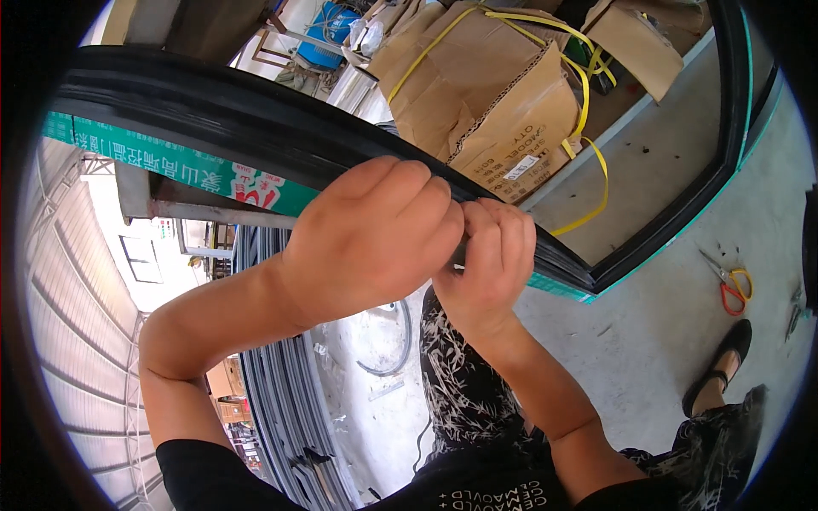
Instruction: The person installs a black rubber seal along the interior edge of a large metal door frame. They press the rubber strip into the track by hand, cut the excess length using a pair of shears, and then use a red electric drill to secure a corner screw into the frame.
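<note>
A black window frame point(213, 102) slants across the view, its outer side covered with green printed film point(145, 162). Against the frame's long near bar, my left hand point(375, 230) is closed in a fist, knuckles up. My right hand point(490, 268) is pressed up beside it, fingers curled over the bar and thumb tucked in. A small dark piece shows between the right thumb and fingers, too covered to name. What the left fingers hold is hidden under the fist. The two hands touch or nearly touch.
Beyond the frame lies a torn cardboard box point(511, 111) with a loose yellow strap point(605, 183). Scissors with red and yellow handles point(731, 285) lie on the floor at right, near my shoe point(724, 362). Long grey profiles point(285, 409) are stacked at lower left.
</note>
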A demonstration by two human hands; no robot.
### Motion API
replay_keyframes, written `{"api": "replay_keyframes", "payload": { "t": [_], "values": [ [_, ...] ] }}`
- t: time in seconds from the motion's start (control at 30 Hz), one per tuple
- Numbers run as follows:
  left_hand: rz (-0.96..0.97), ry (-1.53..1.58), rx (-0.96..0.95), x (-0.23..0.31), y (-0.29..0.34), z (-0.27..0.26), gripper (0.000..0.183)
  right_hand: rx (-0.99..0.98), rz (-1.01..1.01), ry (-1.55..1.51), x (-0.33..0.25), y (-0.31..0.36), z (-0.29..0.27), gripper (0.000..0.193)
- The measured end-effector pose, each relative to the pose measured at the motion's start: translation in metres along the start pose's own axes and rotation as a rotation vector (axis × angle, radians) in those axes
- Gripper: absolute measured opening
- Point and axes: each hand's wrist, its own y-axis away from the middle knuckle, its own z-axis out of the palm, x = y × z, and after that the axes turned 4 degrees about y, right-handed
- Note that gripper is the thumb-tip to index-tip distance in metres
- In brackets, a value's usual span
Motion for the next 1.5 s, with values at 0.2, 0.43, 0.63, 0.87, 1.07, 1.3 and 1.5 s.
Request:
{"api": "replay_keyframes", "payload": {
  "t": [0.2,0.43,0.63,0.87,1.07,1.3,1.5],
  "values": [
    [0.035,-0.017,-0.082,-0.005,-0.001,-0.002,0.030,-0.001,-0.042,-0.043,0.005,-0.002,0.003,0.047],
    [0.019,-0.035,-0.089,-0.001,-0.001,-0.006,0.029,-0.115,-0.006,-0.102,0.004,-0.007,-0.009,0.055],
    [-0.083,-0.133,0.127,-0.005,0.012,-0.027,0.031,-0.264,0.085,-0.161,-0.001,-0.012,-0.029,0.056],
    [-0.133,-0.149,0.059,0.015,0.013,-0.006,0.029,-0.402,0.202,-0.267,0.055,-0.003,-0.077,0.032],
    [-0.083,0.150,-0.034,0.056,-0.015,0.023,0.031,-0.532,0.687,-0.185,0.160,0.035,-0.133,0.018],
    [-0.033,0.304,-0.245,0.078,-0.058,0.077,0.023,-0.693,0.731,-0.324,0.163,0.072,-0.135,0.017],
    [-0.069,0.340,-0.273,0.081,-0.072,0.093,0.008,-0.747,0.581,-0.170,0.164,0.072,-0.130,0.019]
  ]
}}
